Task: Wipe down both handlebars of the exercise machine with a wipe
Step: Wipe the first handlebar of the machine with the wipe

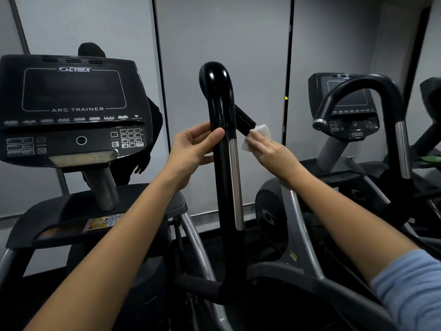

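Handlebar (226,163): black bar standing near upright at frame centre, long axis running vertical; top is curving over and hooking back down behind itself, its short end (244,120) pointing down and to the right. A silver strip (235,182) is running along the right side of the shaft.
Wipe (259,134): small white sheet, crumpled, sitting just right of the shaft and touching the tip of the hooked end.
Right hand (272,151): fingers lying nearly flat with the wipe under the fingertips, pressing it against the hooked end — no closed grip showing. Blue sleeve (410,290) is pushed up the arm.
Left hand (193,149): half curled around the left side of the shaft just below the bend, thumb lying across the front, fingers not fully closing.
Console (74,108): sitting left of the handlebar, screen dark. Writing reading "CYBEX" on top, "ARC TRAINER" under the screen.
Second machine (353,111): standing to the right — its console is showing "750AT"; smaller print is too blurred to read.
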